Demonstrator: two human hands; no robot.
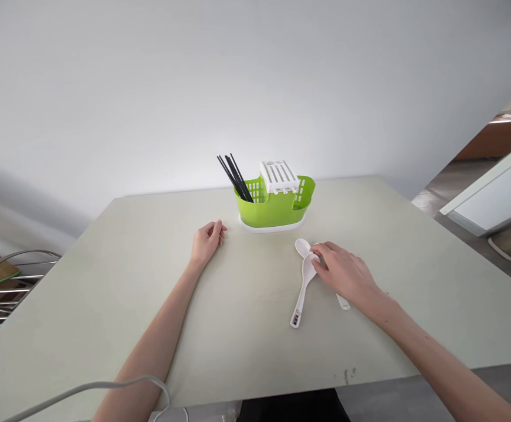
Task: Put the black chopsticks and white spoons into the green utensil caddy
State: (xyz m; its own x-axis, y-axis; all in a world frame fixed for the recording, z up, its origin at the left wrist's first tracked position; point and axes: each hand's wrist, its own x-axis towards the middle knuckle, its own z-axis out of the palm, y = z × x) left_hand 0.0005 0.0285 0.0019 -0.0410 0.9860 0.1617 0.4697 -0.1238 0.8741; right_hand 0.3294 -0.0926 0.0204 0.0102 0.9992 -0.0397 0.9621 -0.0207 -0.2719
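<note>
Two white spoons lie crossed on the table, the nearer spoon (pixel 300 296) with its handle toward the front edge. My right hand (pixel 343 271) is over them, thumb and fingertips at the bowls and slightly apart; it hides part of the other spoon (pixel 302 247). Resting on the table at left, my left hand (pixel 207 242) has its fingers curled in, with nothing seen in them. Beyond the hands stands a green basket (pixel 273 212) with a white slotted top piece (pixel 280 176). Several black chopsticks (pixel 236 179) lean in its left compartment.
The pale table (pixel 246 340) backs onto a wall. A grey cable (pixel 92 385) crosses over my left forearm. A metal rack (pixel 11 287) is beyond the table's left edge, and a white cabinet (pixel 497 187) is off to the right.
</note>
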